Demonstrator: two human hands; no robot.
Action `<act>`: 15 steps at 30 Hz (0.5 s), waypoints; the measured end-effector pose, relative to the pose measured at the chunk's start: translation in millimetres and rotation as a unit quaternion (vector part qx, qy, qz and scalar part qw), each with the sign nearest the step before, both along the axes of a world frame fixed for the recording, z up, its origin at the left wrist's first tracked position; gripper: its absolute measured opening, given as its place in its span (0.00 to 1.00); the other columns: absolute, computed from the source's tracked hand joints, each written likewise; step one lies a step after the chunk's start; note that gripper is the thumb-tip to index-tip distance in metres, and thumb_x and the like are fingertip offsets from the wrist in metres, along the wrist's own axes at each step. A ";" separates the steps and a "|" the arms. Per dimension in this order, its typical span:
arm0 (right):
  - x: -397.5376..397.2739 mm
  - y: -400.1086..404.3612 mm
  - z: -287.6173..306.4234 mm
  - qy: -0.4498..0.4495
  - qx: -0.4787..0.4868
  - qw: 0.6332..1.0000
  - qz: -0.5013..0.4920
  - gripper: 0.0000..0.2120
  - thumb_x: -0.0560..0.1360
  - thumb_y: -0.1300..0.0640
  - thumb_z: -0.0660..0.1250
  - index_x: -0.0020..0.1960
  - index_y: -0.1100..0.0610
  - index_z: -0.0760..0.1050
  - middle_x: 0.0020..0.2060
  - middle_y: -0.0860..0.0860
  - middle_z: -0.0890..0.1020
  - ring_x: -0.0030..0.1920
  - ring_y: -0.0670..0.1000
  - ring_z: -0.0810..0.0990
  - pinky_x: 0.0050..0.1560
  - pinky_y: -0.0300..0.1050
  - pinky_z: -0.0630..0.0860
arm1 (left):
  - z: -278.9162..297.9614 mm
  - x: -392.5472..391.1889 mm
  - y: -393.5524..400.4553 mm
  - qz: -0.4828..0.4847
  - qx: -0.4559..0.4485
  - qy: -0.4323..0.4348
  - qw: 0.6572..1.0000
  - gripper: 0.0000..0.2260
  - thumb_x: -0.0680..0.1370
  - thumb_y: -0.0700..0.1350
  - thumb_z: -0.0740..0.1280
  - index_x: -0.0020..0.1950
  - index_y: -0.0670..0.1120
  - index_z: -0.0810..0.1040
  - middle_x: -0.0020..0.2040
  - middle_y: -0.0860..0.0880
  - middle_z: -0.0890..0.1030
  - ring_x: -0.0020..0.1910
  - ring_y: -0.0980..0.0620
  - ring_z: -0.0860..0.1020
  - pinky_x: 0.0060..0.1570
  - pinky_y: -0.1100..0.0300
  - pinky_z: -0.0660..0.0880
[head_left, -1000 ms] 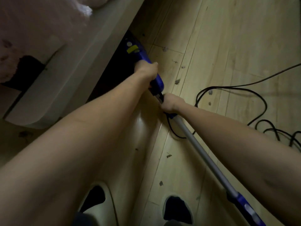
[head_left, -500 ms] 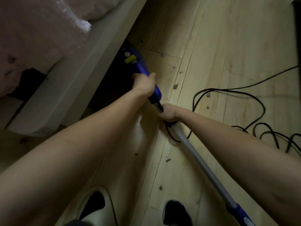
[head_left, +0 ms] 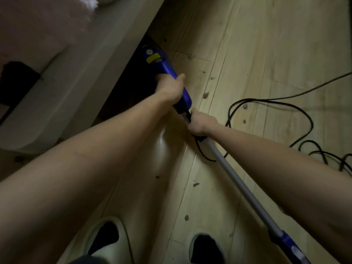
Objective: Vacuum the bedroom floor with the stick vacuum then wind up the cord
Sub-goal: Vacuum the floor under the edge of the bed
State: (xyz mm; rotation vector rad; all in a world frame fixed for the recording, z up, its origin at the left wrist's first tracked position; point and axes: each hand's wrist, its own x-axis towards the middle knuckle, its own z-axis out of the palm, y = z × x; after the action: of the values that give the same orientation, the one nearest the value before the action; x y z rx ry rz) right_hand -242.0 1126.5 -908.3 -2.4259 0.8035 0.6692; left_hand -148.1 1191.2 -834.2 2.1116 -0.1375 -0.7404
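Standing at the near edge of the view are two feet in pale slippers (head_left: 106, 242), both a little lower than half a second ago, the right one now more fully in sight. From the lower right corner the stick vacuum (head_left: 167, 79) runs up and left across the wooden floor (head_left: 266, 54): a blue fitting nearest, then the grey tube (head_left: 240, 185), then the blue body with its yellow tab beside the bed frame (head_left: 91, 60).

The right hand (head_left: 202, 124) keeps its grip curled around the top of the grey tube where it meets the blue body, with the black cord (head_left: 297, 109) looping out just beneath it. The left hand (head_left: 170, 88) stays wrapped around the blue body further up, thumb lying over the top. Both grips look as they did a moment earlier; the hands and the vacuum body have shifted slightly right and down in the view, and the yellow tab sits at much the same place under the bed's edge.

The cord trails right in loose loops across the boards, tangled at the right edge, laid out as before. Small grey bits of lint (head_left: 205, 95) lie scattered on the floor around the cord and near the vacuum. At the far left, pink bedding (head_left: 38, 25) covers the bed.
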 end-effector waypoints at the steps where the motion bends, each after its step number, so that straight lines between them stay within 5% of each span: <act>1: 9.7 -1.1 -0.9 -0.021 -0.017 1.000 0.005 0.16 0.75 0.55 0.62 0.61 0.57 0.65 0.44 0.53 0.77 0.45 0.56 0.79 0.45 0.50 0.77 | -0.8 10.7 -1.2 0.007 -0.022 0.010 1.000 0.26 0.81 0.52 0.60 0.71 0.36 0.59 0.64 0.41 0.75 0.62 0.43 0.75 0.63 0.57 0.71; 6: 61.0 -10.1 -9.8 -0.103 -0.087 0.991 0.011 0.11 0.75 0.53 0.63 0.57 0.53 0.71 0.33 0.49 0.72 0.40 0.54 0.76 0.39 0.47 0.73 | -5.2 61.4 -13.3 0.058 -0.092 0.051 0.993 0.25 0.80 0.52 0.61 0.73 0.42 0.62 0.64 0.43 0.76 0.62 0.45 0.76 0.64 0.50 0.72; 12: 76.1 -18.7 -13.6 -0.105 -0.090 0.990 0.021 0.11 0.75 0.50 0.63 0.56 0.53 0.71 0.34 0.49 0.72 0.44 0.54 0.79 0.45 0.49 0.77 | -14.0 70.4 -20.3 0.090 -0.139 0.057 0.985 0.30 0.79 0.55 0.62 0.76 0.45 0.57 0.67 0.44 0.74 0.64 0.46 0.75 0.65 0.50 0.71; 15: 69.4 -19.0 -9.5 -0.094 -0.080 0.991 0.040 0.09 0.76 0.51 0.62 0.54 0.53 0.71 0.37 0.50 0.74 0.46 0.55 0.78 0.44 0.48 0.74 | -4.2 63.4 -12.2 0.088 -0.150 0.070 0.982 0.27 0.80 0.52 0.62 0.75 0.45 0.59 0.58 0.45 0.80 0.53 0.50 0.80 0.60 0.53 0.75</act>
State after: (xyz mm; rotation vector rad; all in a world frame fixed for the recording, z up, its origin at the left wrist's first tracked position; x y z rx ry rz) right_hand -172.6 1107.5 -917.8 -2.6308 0.7115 0.4086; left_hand -84.7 1179.0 -838.4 1.7546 0.0137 -0.7120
